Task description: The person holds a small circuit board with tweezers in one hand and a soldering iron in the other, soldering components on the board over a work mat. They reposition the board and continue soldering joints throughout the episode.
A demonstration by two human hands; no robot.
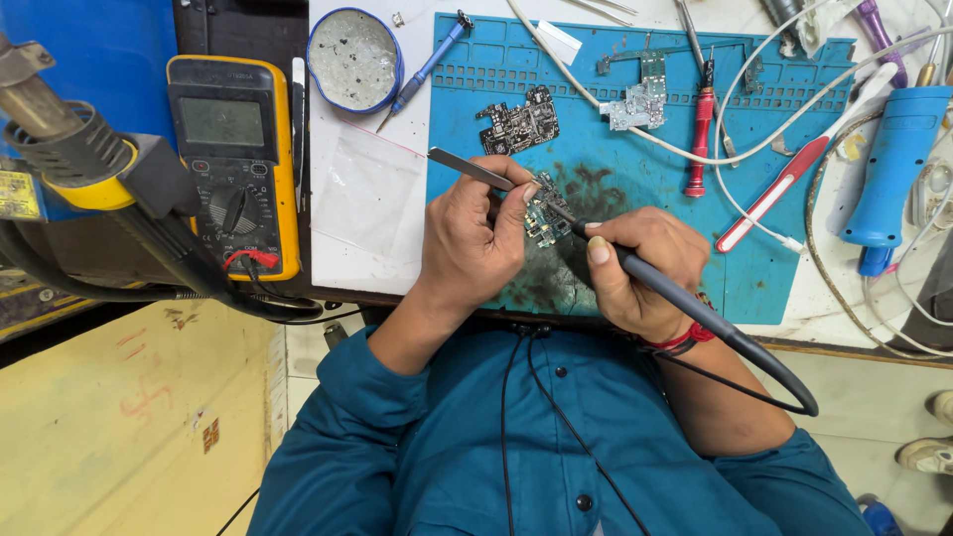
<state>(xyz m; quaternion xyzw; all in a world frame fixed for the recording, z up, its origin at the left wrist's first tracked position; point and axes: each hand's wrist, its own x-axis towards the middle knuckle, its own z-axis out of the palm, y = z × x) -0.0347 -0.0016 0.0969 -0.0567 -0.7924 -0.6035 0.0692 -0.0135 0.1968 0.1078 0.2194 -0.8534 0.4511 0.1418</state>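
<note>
- Tweezers: pinched in left hand, tips on small circuit board.
- Soldering iron: gripped pen-style in right hand, tip touching same board.
- Board: lies on blue mat on table.

an electronics repair workshop, shown by the blue soldering mat, yellow multimeter, loose circuit boards and screwdrivers.

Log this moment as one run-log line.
left hand: holds tweezers | right hand: holds soldering iron | tips on circuit board | blue mat
</note>
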